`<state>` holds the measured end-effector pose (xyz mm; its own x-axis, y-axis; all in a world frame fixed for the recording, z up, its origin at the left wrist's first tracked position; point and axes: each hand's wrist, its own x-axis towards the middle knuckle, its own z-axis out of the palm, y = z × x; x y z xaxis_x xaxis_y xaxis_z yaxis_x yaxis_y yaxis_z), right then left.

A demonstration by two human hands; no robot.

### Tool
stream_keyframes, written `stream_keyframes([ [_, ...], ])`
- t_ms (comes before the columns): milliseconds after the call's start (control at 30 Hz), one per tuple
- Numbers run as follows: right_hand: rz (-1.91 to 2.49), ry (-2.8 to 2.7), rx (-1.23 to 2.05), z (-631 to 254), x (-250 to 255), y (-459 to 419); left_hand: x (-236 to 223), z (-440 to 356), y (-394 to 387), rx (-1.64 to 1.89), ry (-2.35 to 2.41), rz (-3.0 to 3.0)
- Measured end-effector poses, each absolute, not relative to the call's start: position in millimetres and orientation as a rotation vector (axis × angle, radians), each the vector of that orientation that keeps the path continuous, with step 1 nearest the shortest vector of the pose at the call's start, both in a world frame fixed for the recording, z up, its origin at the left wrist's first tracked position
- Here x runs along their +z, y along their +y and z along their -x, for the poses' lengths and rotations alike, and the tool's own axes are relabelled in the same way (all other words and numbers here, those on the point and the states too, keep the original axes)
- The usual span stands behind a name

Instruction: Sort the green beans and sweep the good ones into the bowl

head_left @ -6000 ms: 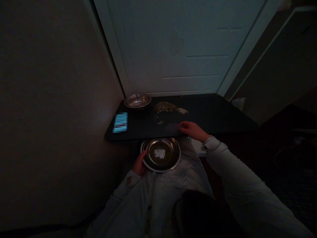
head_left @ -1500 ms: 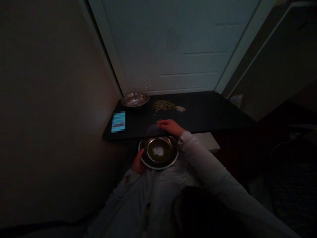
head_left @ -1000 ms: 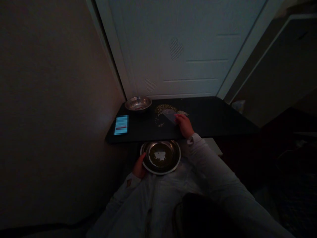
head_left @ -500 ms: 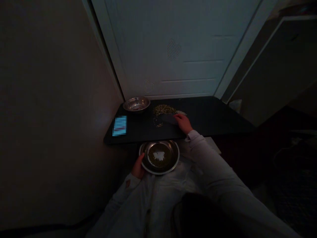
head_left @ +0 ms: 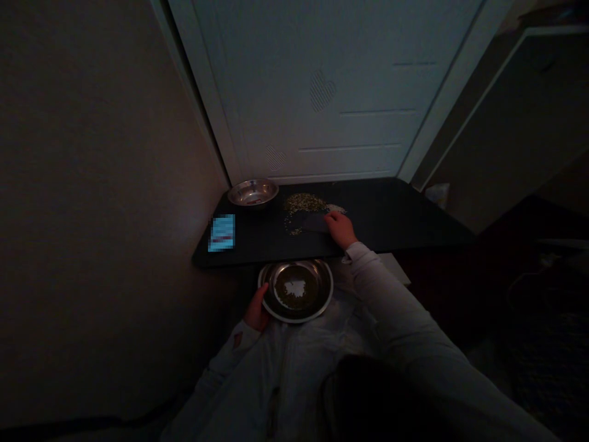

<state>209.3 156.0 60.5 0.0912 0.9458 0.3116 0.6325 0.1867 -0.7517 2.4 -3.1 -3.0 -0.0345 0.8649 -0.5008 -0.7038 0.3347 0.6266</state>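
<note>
My left hand (head_left: pixel 257 310) grips the left rim of a metal bowl (head_left: pixel 296 319) below the table's front edge. Greenish grains lie in the bowl around a bright patch of its bottom. On the dark table, my right hand (head_left: pixel 341 228) is closed on the right end of a thin dark flat card (head_left: pixel 315 222); its exact kind is hard to make out in the dim light. Just beyond the card is a pile of mixed green and pale grains (head_left: pixel 304 202), with a small whitish heap (head_left: pixel 337 209) to its right. Loose grains (head_left: pixel 293 232) are scattered left of the card.
A second metal bowl (head_left: pixel 253 193) stands at the table's back left. A pixelated light-blue rectangle (head_left: pixel 221 232) lies near the left edge. The dark table (head_left: pixel 405 215) meets a white door (head_left: pixel 359 132) behind, and a wall (head_left: pixel 105 202) rises on the left.
The dark card has shifted slightly toward me and shows more sharply. My right hand has moved very little; my left hand and the held bowl look unchanged.
</note>
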Motion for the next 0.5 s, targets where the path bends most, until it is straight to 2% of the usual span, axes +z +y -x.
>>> stream_keyframes([
  [200, 1.523, -1.628, 0.442, -208.7, 61.0, 155.1, -2.7, -2.0, -3.7, 1.251, 0.958, -0.245],
  [500, 1.474, -1.612, 0.595, -209.8, 60.2, 156.2, -0.7, -3.3, -3.5, 1.252, 0.977, -0.209],
])
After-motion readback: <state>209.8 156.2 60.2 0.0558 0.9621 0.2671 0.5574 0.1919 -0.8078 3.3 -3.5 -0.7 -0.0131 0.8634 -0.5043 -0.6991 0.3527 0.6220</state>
